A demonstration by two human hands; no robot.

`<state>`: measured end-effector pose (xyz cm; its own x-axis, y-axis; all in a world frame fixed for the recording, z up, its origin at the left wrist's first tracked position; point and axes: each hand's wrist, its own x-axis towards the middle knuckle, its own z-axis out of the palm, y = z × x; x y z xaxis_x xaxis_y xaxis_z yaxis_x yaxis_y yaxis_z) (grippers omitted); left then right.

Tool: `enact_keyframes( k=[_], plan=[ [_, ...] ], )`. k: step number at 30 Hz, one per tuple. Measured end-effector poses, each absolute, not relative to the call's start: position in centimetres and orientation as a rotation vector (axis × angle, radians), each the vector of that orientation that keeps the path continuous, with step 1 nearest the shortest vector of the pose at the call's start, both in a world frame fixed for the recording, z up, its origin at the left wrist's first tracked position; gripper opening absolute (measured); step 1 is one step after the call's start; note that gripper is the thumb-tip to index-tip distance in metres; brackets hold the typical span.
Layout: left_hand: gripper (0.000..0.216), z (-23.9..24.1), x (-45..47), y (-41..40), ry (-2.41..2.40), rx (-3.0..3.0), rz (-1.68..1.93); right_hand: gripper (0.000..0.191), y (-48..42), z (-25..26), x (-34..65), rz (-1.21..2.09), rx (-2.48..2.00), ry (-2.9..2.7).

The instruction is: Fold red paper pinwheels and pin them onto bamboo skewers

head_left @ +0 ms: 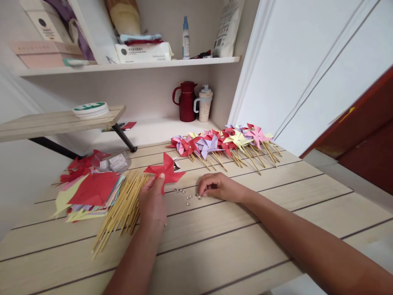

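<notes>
My left hand [152,200] holds a red paper pinwheel [166,169] by its lower edge, thumb on top, just above the wooden table [233,246]. My right hand [216,187] rests knuckles-up on the table with its fingertips curled down among several small shiny metal pins [184,194]. Whether a pin is pinched is hidden. A bundle of thin wooden sticks [121,209] lies directly left of my left hand.
A stack of coloured paper squares [92,190] lies at the left with a clear plastic bag [113,162] behind it. A row of finished pinwheels on sticks [227,143] lies at the back. A red jug [186,101] and a cup [204,103] stand on the back ledge.
</notes>
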<state>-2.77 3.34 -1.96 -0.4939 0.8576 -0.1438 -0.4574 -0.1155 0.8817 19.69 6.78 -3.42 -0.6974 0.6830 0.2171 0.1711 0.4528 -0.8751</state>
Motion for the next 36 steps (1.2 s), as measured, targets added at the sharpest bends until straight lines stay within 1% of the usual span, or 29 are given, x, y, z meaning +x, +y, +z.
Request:
enact_keyframes(
  k=[3,6,9,15,20,22,24,26,28,32,36],
  plan=[
    [0.018,-1.4,-2.5,3.2,1.171,0.430,1.772,0.017,6.5,-3.3,19.6,1.162,-0.698,-2.224],
    [0.018,-1.0,-2.2,3.0,1.150,0.426,1.758,0.013,6.1,-3.3,19.2,1.036,-0.728,-2.299],
    [0.019,-0.9,-1.9,2.8,1.135,0.448,1.732,0.017,5.9,-3.3,18.9,0.933,-0.757,-2.321],
    [0.016,-0.8,-1.5,2.4,1.078,0.456,1.686,0.018,6.2,-2.8,19.3,0.929,-0.829,-2.301],
    [0.012,-0.8,-1.2,2.3,1.063,0.418,1.663,0.019,6.4,-2.7,19.7,0.726,-0.951,-2.259],
    [0.010,-0.8,-1.1,2.3,1.053,0.426,1.659,0.016,6.4,-2.5,19.8,0.745,-0.968,-2.225],
    [0.009,-0.8,-1.1,2.3,1.043,0.437,1.656,0.007,6.4,-2.1,20.0,0.872,-0.923,-2.222],
    [0.008,-0.7,-1.1,2.2,1.038,0.431,1.658,0.010,6.4,-1.7,20.2,1.034,-0.842,-2.246],
    [0.008,-0.6,-1.0,2.2,1.034,0.415,1.659,0.012,6.3,-1.4,20.3,1.128,-0.778,-2.272],
    [0.009,-0.5,-1.0,2.1,1.022,0.431,1.645,0.006,6.3,-1.6,20.3,1.109,-0.760,-2.300],
    [0.015,-0.4,-0.9,2.0,1.014,0.447,1.634,0.007,6.2,-1.8,20.2,1.037,-0.775,-2.340]
  ],
)
